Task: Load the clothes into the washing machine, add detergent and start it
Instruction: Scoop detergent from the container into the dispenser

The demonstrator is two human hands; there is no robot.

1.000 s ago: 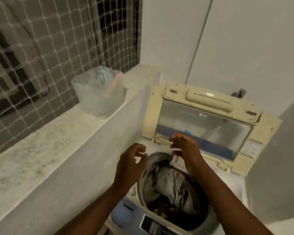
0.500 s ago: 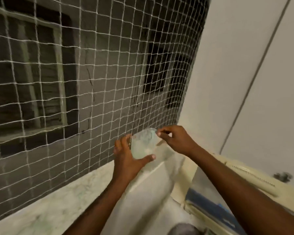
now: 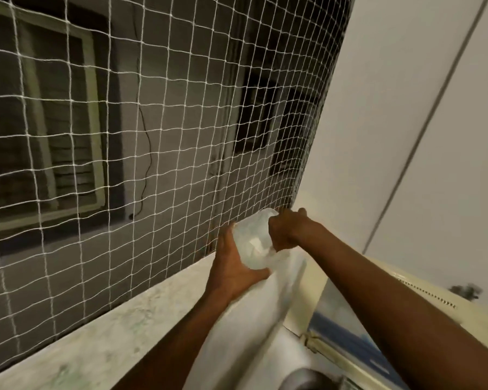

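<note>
A clear plastic detergent container (image 3: 252,244) stands on the marble ledge (image 3: 102,342) by the netting. My left hand (image 3: 231,266) wraps its near side from the left and below. My right hand (image 3: 289,229) reaches into its top with bent fingers; what the fingers hold is hidden. The washing machine's raised cream lid (image 3: 406,313) shows at the lower right, and a sliver of the tub rim (image 3: 304,380) at the bottom edge. The clothes are out of view.
White netting (image 3: 152,136) closes off the opening above the ledge, with a window frame (image 3: 93,122) behind it. A white wall (image 3: 434,122) rises on the right, with a dark tap (image 3: 465,291) above the machine lid.
My view has lifted from the tub to the ledge. Both hands left the machine and went up to the container: the left gripped its side, the right moved from its rim into its top.
</note>
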